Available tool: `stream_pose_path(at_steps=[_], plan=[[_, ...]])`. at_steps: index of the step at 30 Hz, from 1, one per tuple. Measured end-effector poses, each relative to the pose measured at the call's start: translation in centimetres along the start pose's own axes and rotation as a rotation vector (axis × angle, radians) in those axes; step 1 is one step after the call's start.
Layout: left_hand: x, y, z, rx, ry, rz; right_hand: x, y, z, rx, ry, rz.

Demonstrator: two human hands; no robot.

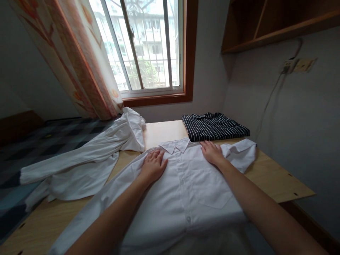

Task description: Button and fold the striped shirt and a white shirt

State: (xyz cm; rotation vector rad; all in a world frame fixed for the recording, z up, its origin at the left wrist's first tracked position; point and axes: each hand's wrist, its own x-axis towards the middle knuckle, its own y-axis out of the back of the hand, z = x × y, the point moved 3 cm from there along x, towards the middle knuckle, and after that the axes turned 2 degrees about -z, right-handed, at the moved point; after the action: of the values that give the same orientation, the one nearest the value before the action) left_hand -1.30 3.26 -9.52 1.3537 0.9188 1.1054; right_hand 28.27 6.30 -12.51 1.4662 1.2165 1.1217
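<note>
A white button-up shirt (170, 198) lies front side up on the wooden board (268, 180), its collar pointing at the window and its lower part running toward me. My left hand (154, 164) rests flat on the shirt near the shoulder left of the collar. On the other shoulder lies my right hand (211, 151), fingers stretched out. Neither hand grips the cloth. One sleeve spreads out beyond my right hand; the other runs down at the left, partly behind my left forearm.
A folded black-and-white striped shirt (215, 126) lies at the board's back right. Another white garment (87, 163) sprawls at the left, across the board and a checked bedspread (71, 134). A curtain (77, 56) hangs by the window; a wall shelf (287, 28) juts out upper right.
</note>
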Motion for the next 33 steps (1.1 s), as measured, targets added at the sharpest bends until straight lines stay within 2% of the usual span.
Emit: stream_pose_path(at_steps=[5,11,19,25,30,33], plan=[[0.4,0.6,-2.5,0.008,-0.035,-0.015,-0.2,0.3,-0.1,0.001,0.001,0.009],[1.3,0.7,-4.4,-0.019,-0.044,-0.053,-0.5,0.6,-0.3,0.033,0.002,0.011],[1.5,1.4,-7.1,-0.161,-0.278,0.049,-0.6,0.7,-0.4,0.038,0.002,0.014],[0.9,2.2,-6.7,-0.116,-0.256,0.157,-0.6,0.6,-0.4,0.010,0.005,0.015],[0.9,2.0,-6.4,-0.058,-0.227,0.143,-0.5,0.4,-0.4,0.014,0.004,0.026],[1.1,1.4,-6.8,-0.065,-0.188,0.089,-0.5,0.4,-0.4,0.025,0.004,0.033]])
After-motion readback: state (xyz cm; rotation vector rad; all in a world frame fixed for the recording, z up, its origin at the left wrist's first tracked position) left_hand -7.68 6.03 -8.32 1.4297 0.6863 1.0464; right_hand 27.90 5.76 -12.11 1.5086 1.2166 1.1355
